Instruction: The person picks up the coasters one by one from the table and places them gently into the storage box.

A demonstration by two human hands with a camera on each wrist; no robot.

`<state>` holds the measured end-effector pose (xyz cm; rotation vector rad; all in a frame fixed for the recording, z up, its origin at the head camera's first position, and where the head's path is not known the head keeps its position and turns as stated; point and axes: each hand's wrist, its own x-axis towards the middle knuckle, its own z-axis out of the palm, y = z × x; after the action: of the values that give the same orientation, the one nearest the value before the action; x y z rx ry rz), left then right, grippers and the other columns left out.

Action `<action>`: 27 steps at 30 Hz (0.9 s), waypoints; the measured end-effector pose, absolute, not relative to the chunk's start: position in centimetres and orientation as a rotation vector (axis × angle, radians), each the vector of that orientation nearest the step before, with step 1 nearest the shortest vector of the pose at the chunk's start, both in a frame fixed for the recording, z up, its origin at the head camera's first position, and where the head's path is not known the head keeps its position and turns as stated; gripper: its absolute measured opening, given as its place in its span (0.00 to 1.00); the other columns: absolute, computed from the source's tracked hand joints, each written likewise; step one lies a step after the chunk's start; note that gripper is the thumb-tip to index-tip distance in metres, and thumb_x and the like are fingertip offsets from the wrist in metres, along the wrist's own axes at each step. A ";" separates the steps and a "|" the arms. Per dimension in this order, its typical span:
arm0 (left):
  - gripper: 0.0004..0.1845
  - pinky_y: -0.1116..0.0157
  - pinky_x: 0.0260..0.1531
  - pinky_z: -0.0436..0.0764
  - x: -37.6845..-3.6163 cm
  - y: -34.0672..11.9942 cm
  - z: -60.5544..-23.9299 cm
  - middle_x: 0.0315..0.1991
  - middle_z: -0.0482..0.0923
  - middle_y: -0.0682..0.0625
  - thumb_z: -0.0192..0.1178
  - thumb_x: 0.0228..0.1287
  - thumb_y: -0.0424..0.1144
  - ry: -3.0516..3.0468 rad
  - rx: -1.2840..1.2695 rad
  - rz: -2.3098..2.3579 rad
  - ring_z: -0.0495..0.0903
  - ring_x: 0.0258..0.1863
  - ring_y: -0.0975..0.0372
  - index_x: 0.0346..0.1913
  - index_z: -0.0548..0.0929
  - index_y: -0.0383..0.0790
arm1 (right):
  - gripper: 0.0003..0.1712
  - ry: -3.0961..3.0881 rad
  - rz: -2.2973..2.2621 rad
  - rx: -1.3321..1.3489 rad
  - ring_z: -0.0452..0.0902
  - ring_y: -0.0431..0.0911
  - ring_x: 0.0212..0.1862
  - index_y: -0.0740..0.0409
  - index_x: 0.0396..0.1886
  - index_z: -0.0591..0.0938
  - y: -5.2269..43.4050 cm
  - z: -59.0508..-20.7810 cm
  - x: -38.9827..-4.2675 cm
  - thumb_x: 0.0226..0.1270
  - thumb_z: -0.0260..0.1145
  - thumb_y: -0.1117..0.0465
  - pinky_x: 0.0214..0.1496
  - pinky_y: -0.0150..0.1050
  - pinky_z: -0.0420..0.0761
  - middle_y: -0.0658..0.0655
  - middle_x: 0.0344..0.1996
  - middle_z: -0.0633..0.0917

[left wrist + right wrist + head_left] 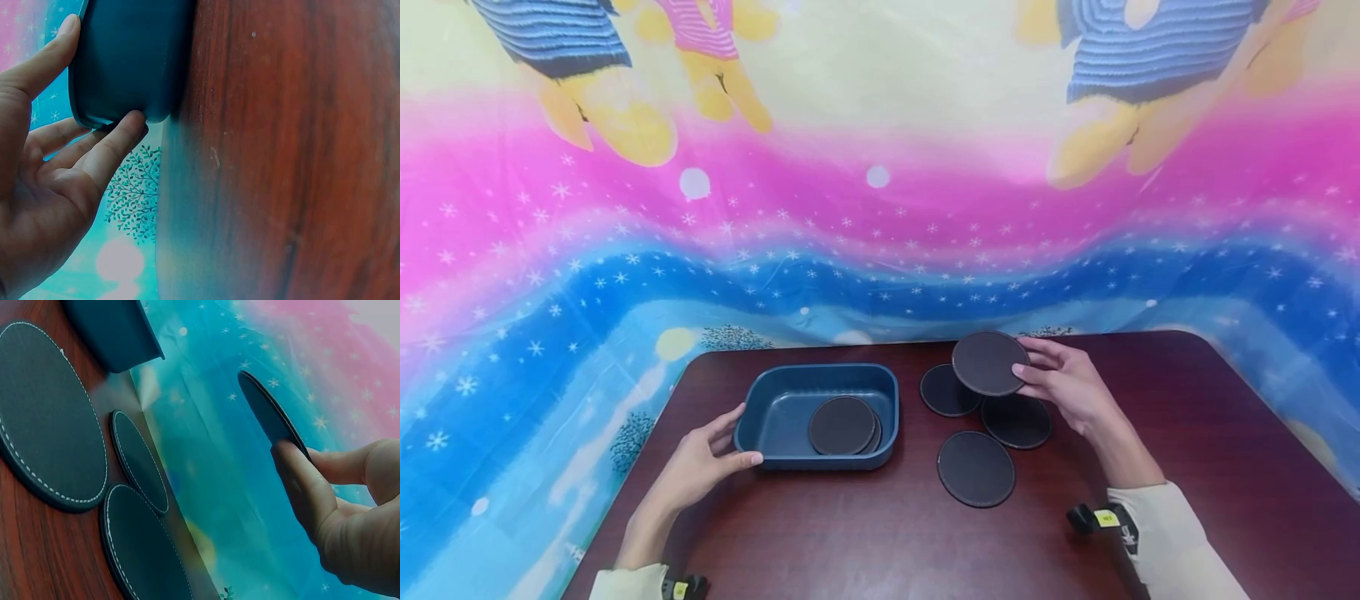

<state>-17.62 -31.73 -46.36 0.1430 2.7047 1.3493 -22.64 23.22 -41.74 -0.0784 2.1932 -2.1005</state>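
Blk coaster (988, 363) raised, R of bin (820, 463)

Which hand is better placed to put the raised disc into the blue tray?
The right hand, probably: it pinches the raised disc, to the right of the blue tray. The left hand holds the tray's left end and has no disc.

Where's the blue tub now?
Head view: the blue tub sits on the table, just left of centre, left hand gripping its left end, three black discs lying to its right.
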 end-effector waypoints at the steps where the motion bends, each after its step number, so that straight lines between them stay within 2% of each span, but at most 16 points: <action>1: 0.51 0.54 0.59 0.88 -17.6 -31.8 -46.3 0.81 0.66 0.33 0.77 0.67 0.47 2.702 0.140 1.351 0.74 0.75 0.39 0.85 0.60 0.37 | 0.42 2.192 -2.101 -0.082 0.92 0.37 0.44 0.67 0.84 0.61 23.1 -41.7 -22.6 0.78 0.68 0.68 0.50 0.35 0.91 0.51 0.53 0.85; 11: 0.51 0.54 0.58 0.88 -17.5 -31.8 -46.3 0.81 0.66 0.34 0.77 0.67 0.47 2.690 0.117 1.355 0.74 0.75 0.40 0.85 0.60 0.38 | 0.40 2.202 -2.078 -0.055 0.92 0.37 0.43 0.66 0.84 0.63 22.1 -41.6 -22.4 0.78 0.68 0.68 0.51 0.35 0.91 0.60 0.58 0.84; 18: 0.51 0.54 0.59 0.88 -17.5 -31.8 -46.5 0.81 0.67 0.34 0.78 0.66 0.48 2.708 0.123 1.339 0.74 0.75 0.40 0.85 0.61 0.39 | 0.40 2.205 -2.065 -0.042 0.92 0.37 0.44 0.66 0.84 0.62 21.3 -42.0 -22.4 0.79 0.66 0.68 0.51 0.35 0.91 0.77 0.69 0.75; 27: 0.51 0.53 0.58 0.89 -17.6 -31.7 -46.4 0.79 0.68 0.33 0.77 0.67 0.48 2.723 0.142 1.325 0.75 0.75 0.40 0.85 0.61 0.39 | 0.39 2.205 -2.042 -0.041 0.92 0.37 0.44 0.66 0.84 0.63 20.6 -42.3 -22.6 0.79 0.66 0.68 0.51 0.36 0.91 0.80 0.72 0.73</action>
<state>-17.62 -31.75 -46.45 0.1422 2.7227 1.3254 -22.63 20.57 -42.27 -0.0413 2.2051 -2.0420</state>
